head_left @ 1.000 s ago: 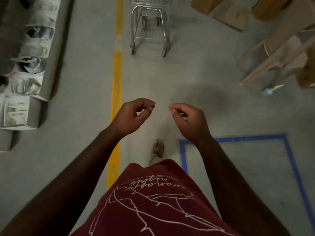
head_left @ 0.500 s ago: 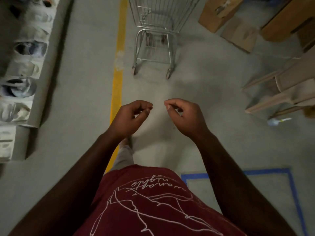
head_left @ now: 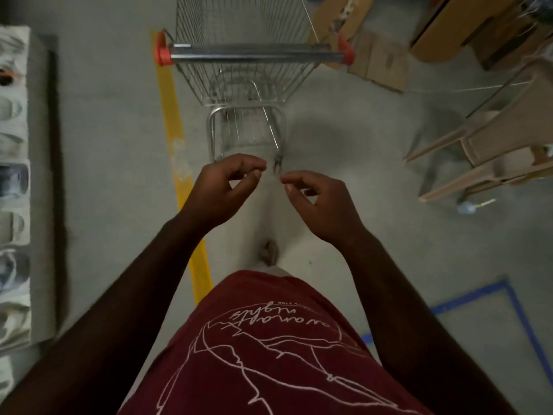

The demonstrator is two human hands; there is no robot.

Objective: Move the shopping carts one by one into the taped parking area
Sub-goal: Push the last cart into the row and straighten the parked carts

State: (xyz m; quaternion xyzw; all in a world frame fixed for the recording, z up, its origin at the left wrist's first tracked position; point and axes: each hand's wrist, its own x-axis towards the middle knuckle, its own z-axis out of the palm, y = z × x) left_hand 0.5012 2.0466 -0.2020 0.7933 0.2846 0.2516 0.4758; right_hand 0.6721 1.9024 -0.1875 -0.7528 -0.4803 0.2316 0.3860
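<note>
A silver wire shopping cart (head_left: 245,70) stands straight ahead of me, its metal handle bar with red end caps facing me. My left hand (head_left: 223,190) and my right hand (head_left: 320,205) hover side by side in front of my chest, fingers loosely curled, holding nothing. Both hands are short of the handle and touch no part of the cart. A corner of the blue-taped parking area (head_left: 505,298) shows on the floor at the lower right, behind my right arm.
A yellow floor line (head_left: 176,151) runs along the cart's left side. A grey shelf with packaged goods (head_left: 15,190) lines the left edge. Cardboard boxes (head_left: 377,55) lie at the upper right, and overturned beige plastic chairs (head_left: 493,148) lie to the right.
I have walked toward the cart, so it now fills the top of the view with its handle showing. The blue tape has slid down and right. My hands keep the same loose pose.
</note>
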